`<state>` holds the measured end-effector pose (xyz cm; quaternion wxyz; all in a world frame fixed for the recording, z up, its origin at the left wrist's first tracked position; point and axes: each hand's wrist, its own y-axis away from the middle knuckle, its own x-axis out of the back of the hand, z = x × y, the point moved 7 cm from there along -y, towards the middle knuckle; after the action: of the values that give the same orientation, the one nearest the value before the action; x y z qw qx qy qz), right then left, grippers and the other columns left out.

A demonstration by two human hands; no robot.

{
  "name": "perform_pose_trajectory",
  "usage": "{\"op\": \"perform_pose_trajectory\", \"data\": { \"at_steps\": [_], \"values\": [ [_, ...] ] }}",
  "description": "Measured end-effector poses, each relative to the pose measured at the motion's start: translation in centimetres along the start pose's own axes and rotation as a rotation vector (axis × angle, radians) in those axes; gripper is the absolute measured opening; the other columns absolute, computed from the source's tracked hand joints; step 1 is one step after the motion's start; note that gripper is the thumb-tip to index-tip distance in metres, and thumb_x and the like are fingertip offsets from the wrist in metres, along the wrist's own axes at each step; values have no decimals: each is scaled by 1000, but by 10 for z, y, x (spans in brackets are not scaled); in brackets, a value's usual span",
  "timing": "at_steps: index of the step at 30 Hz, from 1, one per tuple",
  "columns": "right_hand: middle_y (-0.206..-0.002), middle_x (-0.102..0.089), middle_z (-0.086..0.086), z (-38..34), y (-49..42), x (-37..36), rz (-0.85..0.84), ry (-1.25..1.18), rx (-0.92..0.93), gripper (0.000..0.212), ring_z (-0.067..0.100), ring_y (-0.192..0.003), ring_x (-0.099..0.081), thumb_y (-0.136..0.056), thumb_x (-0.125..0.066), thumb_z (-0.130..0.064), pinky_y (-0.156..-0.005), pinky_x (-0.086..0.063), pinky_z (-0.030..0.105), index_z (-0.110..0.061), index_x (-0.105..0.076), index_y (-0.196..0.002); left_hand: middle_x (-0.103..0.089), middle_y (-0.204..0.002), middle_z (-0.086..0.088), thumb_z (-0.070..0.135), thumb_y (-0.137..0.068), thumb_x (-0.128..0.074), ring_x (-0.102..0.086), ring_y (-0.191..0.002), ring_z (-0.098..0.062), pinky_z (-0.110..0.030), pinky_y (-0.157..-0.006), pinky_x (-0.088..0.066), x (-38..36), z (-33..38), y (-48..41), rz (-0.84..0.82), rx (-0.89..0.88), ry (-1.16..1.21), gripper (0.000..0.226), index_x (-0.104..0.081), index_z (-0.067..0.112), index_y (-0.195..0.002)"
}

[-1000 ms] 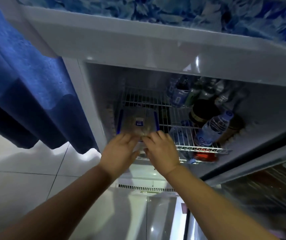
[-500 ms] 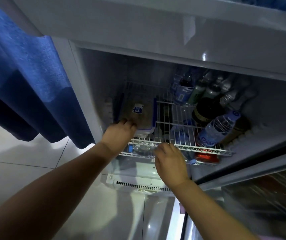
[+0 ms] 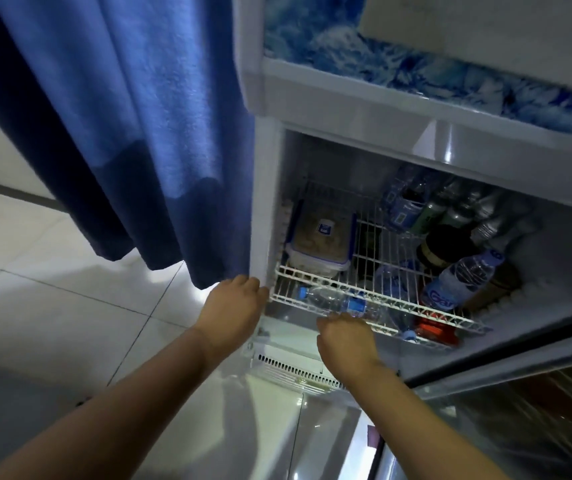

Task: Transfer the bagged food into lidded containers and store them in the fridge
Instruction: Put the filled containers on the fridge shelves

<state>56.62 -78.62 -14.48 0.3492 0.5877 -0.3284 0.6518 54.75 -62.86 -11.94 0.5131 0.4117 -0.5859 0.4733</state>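
A clear lidded container [image 3: 321, 239] with blue clips and pale food inside rests on the white wire shelf [image 3: 426, 311] at the left of the open fridge [image 3: 357, 109]. My left hand [image 3: 234, 308] is outside the fridge at the shelf's front left corner, holding nothing, fingers curled. My right hand [image 3: 345, 337] hovers just below the shelf's front edge, fingers curled down, nothing visible in it. Both hands are apart from the container.
Several bottles [image 3: 461, 282] crowd the shelf's right side. A water bottle [image 3: 338, 301] and a red item [image 3: 435, 329] lie under the shelf. A blue curtain [image 3: 121, 133] hangs at the left. The glass fridge door [image 3: 520, 427] stands open at lower right. White floor tiles [image 3: 52, 323] lie below.
My left hand let go of the container, which now sits further in on the shelf, and drew back to the fridge's left edge. The right hand dropped slightly below the shelf. The view shifted.
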Motion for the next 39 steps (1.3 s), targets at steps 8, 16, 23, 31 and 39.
{"op": "perform_pose_trajectory", "data": {
  "at_steps": [8, 16, 23, 31, 39],
  "values": [
    [-50, -58, 1, -162, 22, 63, 24, 96, 201, 29, 20, -45, -57, -37, -85, -20, -45, -44, 23, -19, -62, -55, -57, -50, 0, 16, -53, -82, -53, -41, -22, -22, -40, -38, 65, -101, 210, 18, 342, -30, 18, -66, 16, -59],
    [-52, -53, 0, -450, 96, 152, 139, 18, 514, 33, 21, -43, -46, -61, -75, -15, -42, -19, 23, -20, -43, -52, -48, -46, -7, 13, -64, -57, -48, -39, -27, -27, -37, -35, 151, -206, 519, 207, 719, -121, 13, -52, 13, -51],
    [-41, -43, -1, -695, 187, 196, 229, -51, 856, 48, 17, -33, -42, -41, -83, -15, -39, -14, 20, -21, -36, -44, -56, -52, -5, 20, -73, -41, -53, -45, -28, -29, -39, -39, 208, -240, 778, 283, 1095, -248, 26, -61, 12, -59],
    [-90, -62, 1, -879, 271, 217, 70, -147, 1122, 16, 21, -83, -58, -89, -48, -21, -60, -41, 32, -15, -63, -92, -61, -58, -3, 22, -68, -57, -59, -51, -26, -30, -42, -43, 245, -231, 978, 260, 1524, -303, 13, -67, 13, -68],
    [-121, -60, -4, -1011, 315, 221, -168, -344, 1293, 31, 15, -106, -58, -94, -43, -30, -86, -45, 26, -24, -56, -122, -58, -54, 0, 24, -74, -48, -56, -48, -23, -27, -37, -38, 238, -249, 1073, 210, 1810, -314, 24, -65, 14, -62]
  ]
}}
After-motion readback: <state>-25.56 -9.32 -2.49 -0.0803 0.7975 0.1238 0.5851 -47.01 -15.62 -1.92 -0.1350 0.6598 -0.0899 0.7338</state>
